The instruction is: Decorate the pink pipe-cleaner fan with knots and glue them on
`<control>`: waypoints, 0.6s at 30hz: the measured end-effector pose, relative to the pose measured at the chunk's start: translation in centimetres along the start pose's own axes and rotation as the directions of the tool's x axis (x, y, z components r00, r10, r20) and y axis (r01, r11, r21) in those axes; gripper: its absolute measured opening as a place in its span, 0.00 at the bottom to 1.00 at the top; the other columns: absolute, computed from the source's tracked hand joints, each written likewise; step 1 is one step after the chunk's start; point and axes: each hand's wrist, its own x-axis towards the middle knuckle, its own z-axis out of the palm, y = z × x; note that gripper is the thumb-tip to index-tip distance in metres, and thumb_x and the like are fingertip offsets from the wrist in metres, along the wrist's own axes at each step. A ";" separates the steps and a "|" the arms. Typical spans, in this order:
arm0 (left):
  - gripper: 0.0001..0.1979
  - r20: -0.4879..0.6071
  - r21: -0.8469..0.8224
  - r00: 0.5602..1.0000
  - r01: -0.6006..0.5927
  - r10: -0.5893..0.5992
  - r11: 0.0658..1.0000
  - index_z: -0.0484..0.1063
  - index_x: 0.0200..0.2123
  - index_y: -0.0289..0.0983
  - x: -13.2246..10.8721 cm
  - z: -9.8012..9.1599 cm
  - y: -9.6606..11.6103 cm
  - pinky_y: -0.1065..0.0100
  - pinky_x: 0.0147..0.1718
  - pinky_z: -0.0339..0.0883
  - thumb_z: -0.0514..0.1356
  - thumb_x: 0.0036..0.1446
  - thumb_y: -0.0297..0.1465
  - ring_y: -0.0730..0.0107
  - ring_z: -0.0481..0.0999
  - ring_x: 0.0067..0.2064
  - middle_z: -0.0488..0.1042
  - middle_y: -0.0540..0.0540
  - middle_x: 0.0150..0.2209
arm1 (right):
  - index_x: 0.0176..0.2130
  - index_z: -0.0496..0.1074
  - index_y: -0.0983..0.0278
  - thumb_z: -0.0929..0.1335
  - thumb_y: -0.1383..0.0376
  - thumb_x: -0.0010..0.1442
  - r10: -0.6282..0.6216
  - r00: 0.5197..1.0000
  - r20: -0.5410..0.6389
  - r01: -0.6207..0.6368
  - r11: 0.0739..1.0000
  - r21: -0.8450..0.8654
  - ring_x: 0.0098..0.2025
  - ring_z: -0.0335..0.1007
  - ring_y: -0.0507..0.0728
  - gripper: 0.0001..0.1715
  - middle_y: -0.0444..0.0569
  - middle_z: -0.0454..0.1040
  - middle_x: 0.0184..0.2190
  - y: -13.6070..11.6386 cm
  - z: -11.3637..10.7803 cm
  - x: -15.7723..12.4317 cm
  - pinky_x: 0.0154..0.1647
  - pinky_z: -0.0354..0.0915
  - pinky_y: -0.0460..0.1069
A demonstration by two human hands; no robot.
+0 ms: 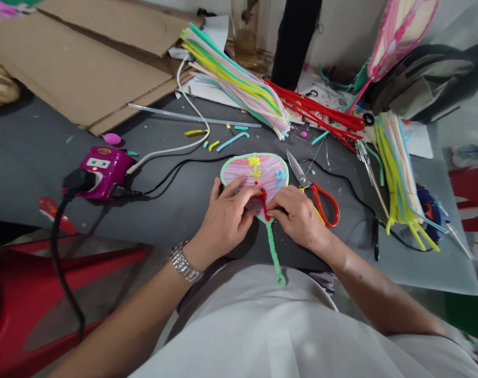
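On the grey mat (34,157) — red-handled scissors (306,184) just beside hands (223,215) (297,218) gripping a pink pipe-cleaner fan (258,170).

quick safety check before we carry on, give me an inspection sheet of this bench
surface: dark grey work mat, dotted with pipe-cleaner offcuts.
job's things: pink fan with green pipe-cleaner rim, red pipe-cleaner strip on it.
hands: left hand and right hand both hold the fan, right fingers on the strip.
clutter: red-handled scissors beside the right hand, pastel pipe-cleaner bundle, red pipe cleaners, yellow pipe-cleaner bundle.
cables: white cable and black cable leave a magenta appliance.
surroundings: cardboard sheets behind, red plastic seat lower left.
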 end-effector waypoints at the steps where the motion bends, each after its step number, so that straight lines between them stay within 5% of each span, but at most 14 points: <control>1: 0.23 0.002 0.007 1.000 -0.002 0.002 1.000 0.66 0.61 0.40 0.0 0.0 0.0 0.34 0.70 0.39 0.53 0.64 0.24 0.53 0.58 0.73 0.75 0.41 0.62 | 0.31 0.72 0.64 0.69 0.73 0.65 -0.001 1.000 -0.001 0.001 1.000 -0.005 0.39 0.68 0.58 0.09 0.48 0.74 0.31 0.0 0.0 0.0 0.45 0.61 0.54; 9: 0.18 -0.031 0.078 0.999 -0.018 0.020 0.997 0.71 0.60 0.41 -0.1 0.3 0.7 0.30 0.69 0.36 0.56 0.68 0.34 0.45 0.59 0.72 0.74 0.43 0.63 | 0.32 0.71 0.63 0.69 0.72 0.65 -0.034 0.999 -0.038 0.033 0.999 -0.019 0.37 0.67 0.58 0.09 0.48 0.74 0.31 0.4 0.4 -0.3 0.44 0.62 0.54; 18: 0.15 -0.124 0.068 0.992 0.000 0.008 0.998 0.75 0.55 0.43 0.2 0.9 0.9 0.27 0.69 0.29 0.55 0.68 0.29 0.48 0.65 0.70 0.78 0.45 0.59 | 0.31 0.71 0.62 0.70 0.73 0.64 -0.004 0.999 -0.035 0.005 1.000 0.020 0.38 0.68 0.58 0.10 0.47 0.74 0.31 0.2 0.3 -0.1 0.45 0.62 0.54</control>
